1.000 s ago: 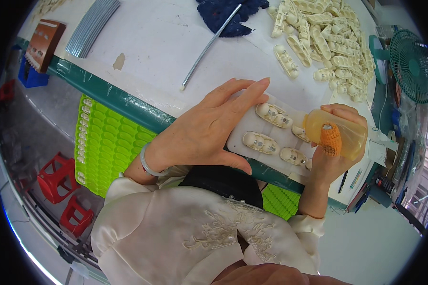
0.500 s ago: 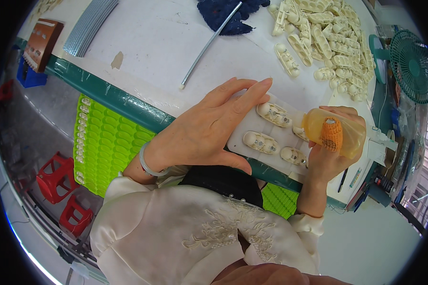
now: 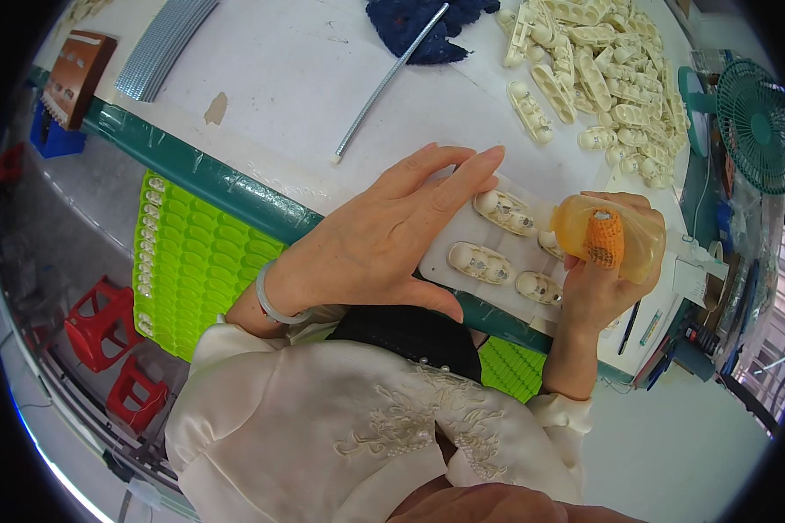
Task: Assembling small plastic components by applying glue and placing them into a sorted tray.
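My right hand (image 3: 606, 292) is closed round a translucent amber squeeze bottle (image 3: 641, 240), tilted over the right part of a pale board. An orange knitted finger cover (image 3: 604, 240) sits on one finger of that hand. On the board (image 3: 440, 261) lie several cream oval plastic shells with small parts inside, among them an upper one (image 3: 506, 212) and a lower one (image 3: 480, 262). One shell (image 3: 549, 244) is partly covered by the bottle, whose tip I cannot see. My left hand (image 3: 384, 227) spreads open over the board's left end, fingertips beside the upper shell.
A heap of cream shells (image 3: 619, 78) fills the table's far right, beside a green fan (image 3: 759, 126). A dark blue cloth (image 3: 436, 35) lies under a thin metal rod (image 3: 392, 83). Green moulded trays (image 3: 201, 261) stand below the table edge, near red stools (image 3: 100, 322).
My right hand and the bottle have shifted slightly left. My left hand stays almost in place, still spread.
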`<state>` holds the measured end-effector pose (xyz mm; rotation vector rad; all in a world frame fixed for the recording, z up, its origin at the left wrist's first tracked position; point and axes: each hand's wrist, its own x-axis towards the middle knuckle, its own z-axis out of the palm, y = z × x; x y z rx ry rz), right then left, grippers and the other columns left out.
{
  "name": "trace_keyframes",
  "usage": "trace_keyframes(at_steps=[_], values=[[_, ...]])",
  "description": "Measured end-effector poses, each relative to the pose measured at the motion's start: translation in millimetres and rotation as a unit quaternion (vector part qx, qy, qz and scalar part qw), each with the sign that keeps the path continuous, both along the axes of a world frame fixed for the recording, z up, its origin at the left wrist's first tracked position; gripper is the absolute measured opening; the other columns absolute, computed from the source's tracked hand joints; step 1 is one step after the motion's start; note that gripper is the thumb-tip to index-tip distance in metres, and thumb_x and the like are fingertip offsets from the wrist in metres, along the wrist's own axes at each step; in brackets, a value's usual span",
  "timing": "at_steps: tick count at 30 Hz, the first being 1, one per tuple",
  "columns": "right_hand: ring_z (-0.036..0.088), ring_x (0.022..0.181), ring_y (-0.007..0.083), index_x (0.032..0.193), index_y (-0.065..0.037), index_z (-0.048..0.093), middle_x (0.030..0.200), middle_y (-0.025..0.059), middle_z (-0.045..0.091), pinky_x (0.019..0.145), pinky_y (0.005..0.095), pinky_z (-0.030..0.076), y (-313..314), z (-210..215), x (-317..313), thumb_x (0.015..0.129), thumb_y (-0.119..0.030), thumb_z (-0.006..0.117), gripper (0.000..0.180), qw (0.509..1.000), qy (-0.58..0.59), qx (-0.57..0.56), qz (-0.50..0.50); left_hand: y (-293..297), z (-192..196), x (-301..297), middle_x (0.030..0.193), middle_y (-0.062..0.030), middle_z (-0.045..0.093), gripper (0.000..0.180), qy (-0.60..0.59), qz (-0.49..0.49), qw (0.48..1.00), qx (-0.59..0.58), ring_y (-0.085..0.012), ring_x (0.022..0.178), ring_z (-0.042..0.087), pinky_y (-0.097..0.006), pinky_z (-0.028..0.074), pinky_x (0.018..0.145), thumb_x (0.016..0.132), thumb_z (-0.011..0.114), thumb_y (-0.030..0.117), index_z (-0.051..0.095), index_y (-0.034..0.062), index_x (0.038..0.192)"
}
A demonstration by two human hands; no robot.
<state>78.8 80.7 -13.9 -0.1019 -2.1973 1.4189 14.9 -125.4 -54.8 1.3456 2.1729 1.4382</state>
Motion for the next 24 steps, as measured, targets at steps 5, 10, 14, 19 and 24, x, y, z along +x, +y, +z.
trace_keyframes(at_steps=[5,10,14,19,24], values=[[0.056,0.059,0.0105,0.093,0.005,0.056,0.087,0.0150,0.061,0.047,0.0189,0.042,0.7,-1.6,-0.4,0.083,-0.014,0.061,0.022,1.000,0.002,-0.007,0.004,-0.4,-0.1,-0.1,0.135,-0.0095,0.044,0.115,0.002,-0.001,1.000,0.000,-0.0382,0.125,0.034,-0.043,0.031,0.103,0.052,0.082,0.038,0.018,-0.0031,0.139],[0.055,0.058,0.0101,0.094,0.005,0.055,0.087,0.0155,0.062,0.049,0.0193,0.042,1.8,-1.8,-0.2,0.083,-0.015,0.061,0.024,1.000,0.001,0.011,0.004,0.5,0.5,0.1,0.135,-0.0091,0.043,0.114,-0.002,0.000,1.000,-0.009,-0.0380,0.125,0.034,-0.043,0.032,0.103,0.052,0.082,0.038,0.020,-0.0031,0.139],[0.056,0.061,0.0110,0.094,0.005,0.055,0.087,0.0157,0.062,0.051,0.0194,0.043,0.2,-0.2,0.3,0.083,-0.016,0.062,0.025,1.000,-0.009,-0.013,0.010,0.3,-0.5,0.3,0.134,-0.0089,0.044,0.116,0.001,0.001,1.000,-0.006,-0.0381,0.124,0.034,-0.043,0.032,0.103,0.052,0.083,0.039,0.018,-0.0030,0.139],[0.059,0.067,0.0142,0.094,0.005,0.055,0.087,0.0156,0.062,0.056,0.0220,0.046,-0.3,-0.5,-0.9,0.081,-0.014,0.063,0.024,1.000,-0.012,-0.003,0.006,0.5,0.5,-0.6,0.133,-0.0091,0.045,0.118,0.002,-0.001,1.000,-0.005,-0.0383,0.124,0.034,-0.043,0.031,0.103,0.051,0.083,0.038,0.017,-0.0031,0.139],[0.060,0.077,0.0192,0.092,0.005,0.055,0.086,0.0156,0.061,0.065,0.0269,0.049,0.9,1.2,0.7,0.078,-0.009,0.063,0.021,0.999,-0.030,0.021,0.011,0.9,1.1,-0.9,0.133,-0.0113,0.044,0.118,0.003,0.001,1.000,0.003,-0.0385,0.125,0.034,-0.043,0.031,0.104,0.051,0.084,0.038,0.018,-0.0033,0.139]])
